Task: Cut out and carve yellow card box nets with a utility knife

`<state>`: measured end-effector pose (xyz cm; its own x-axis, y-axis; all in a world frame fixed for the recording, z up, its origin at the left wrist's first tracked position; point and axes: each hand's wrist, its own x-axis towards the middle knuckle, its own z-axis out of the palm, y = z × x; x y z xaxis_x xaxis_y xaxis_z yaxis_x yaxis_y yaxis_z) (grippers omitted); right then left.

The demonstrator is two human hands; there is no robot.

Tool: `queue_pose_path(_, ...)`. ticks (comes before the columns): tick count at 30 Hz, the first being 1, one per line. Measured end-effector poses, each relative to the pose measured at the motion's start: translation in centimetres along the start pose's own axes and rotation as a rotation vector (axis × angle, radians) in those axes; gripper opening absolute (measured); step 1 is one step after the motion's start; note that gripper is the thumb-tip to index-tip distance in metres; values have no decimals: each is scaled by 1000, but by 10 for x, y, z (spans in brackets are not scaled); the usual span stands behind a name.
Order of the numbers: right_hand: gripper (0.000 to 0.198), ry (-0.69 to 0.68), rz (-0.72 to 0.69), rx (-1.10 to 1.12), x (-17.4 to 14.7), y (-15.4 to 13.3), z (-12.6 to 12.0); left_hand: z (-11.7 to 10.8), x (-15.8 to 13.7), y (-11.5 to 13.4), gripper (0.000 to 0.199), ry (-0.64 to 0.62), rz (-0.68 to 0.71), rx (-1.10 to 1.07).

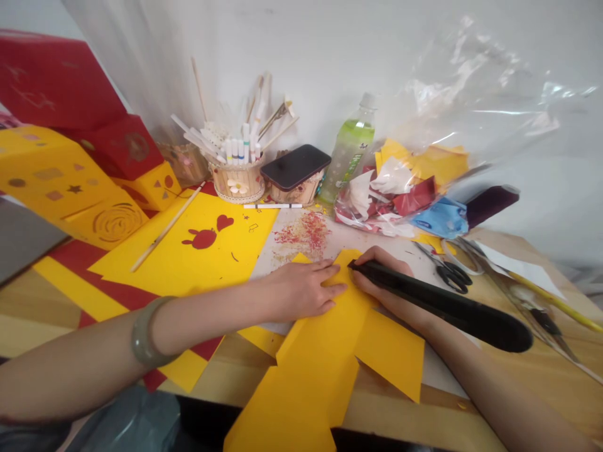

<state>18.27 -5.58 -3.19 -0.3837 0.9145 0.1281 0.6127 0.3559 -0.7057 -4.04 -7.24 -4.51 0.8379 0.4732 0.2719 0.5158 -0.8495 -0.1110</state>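
Observation:
My left hand (308,290) lies with its fingers spread on a cut and creased sheet of yellow card (325,351), pressing on its upper part. Gripped in my right hand (386,267) is a long black pen-like tool (447,304) with a rounded rear end. Its thin tip is at the card's upper edge, just right of my left fingertips; whether it touches cannot be made out. A flap of the card (393,355) spreads out to the right, and the lower part hangs past the table's front edge.
Decorated red and yellow paper boxes (103,138) stand at left, beside a yellow sheet (226,251) with red cut-outs. Behind are a marker holder (239,179), a phone (296,167), a green drink bottle (353,144) and a plastic bag of scraps (405,188). Black-handled scissors (455,276) lie at right.

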Motion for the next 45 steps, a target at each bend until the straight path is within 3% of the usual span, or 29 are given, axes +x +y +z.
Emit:
queue_pose_path(23, 8, 73, -132, -167, -1, -12, 10, -8, 4, 1, 37, -129, -47, -58)
queue_pose_path(28, 8, 59, -206, -216, 1, -11, 10, -6, 3, 1, 36, -92, -45, -44)
queue_pose_path(38, 5, -41, -132, -181, 0, -11, 1, -6, 2, 2, 34, -74, -50, -22)
queue_pose_path(45, 8, -54, -164, -157, 3, -6, 2, -6, 2, 1, 35, -90, -47, -38)
